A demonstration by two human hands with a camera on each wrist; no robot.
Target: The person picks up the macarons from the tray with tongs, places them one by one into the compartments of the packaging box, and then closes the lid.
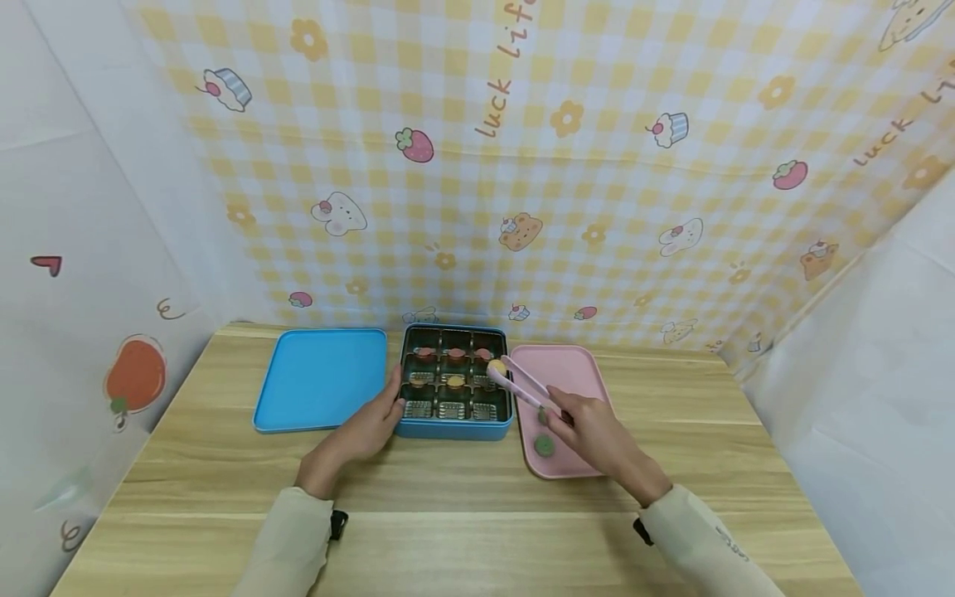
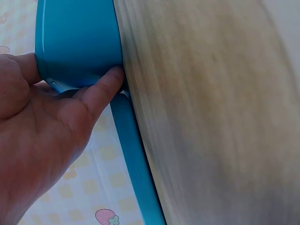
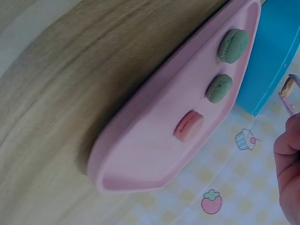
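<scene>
My right hand (image 1: 593,431) holds pale pink tongs (image 1: 522,385). A yellow macaron (image 1: 496,366) is between the tong tips, over the right side of a blue tin (image 1: 455,429). Inside the tin is a divided insert, with pink macarons (image 1: 456,354) in the back row and yellow macarons (image 1: 455,381) in the left and middle compartments of the middle row. At the tin's left side, my left hand (image 1: 373,421) grips the wall near the front corner; the left wrist view shows thumb and fingers on either side of that corner (image 2: 79,42).
Right of the tin lies a pink tray (image 3: 136,164) with two green macarons (image 3: 233,46) and one pink macaron (image 3: 189,125). A blue lid (image 1: 321,377) lies left of the tin. Behind the wooden table (image 1: 448,539) hangs a checked cloth (image 1: 462,207).
</scene>
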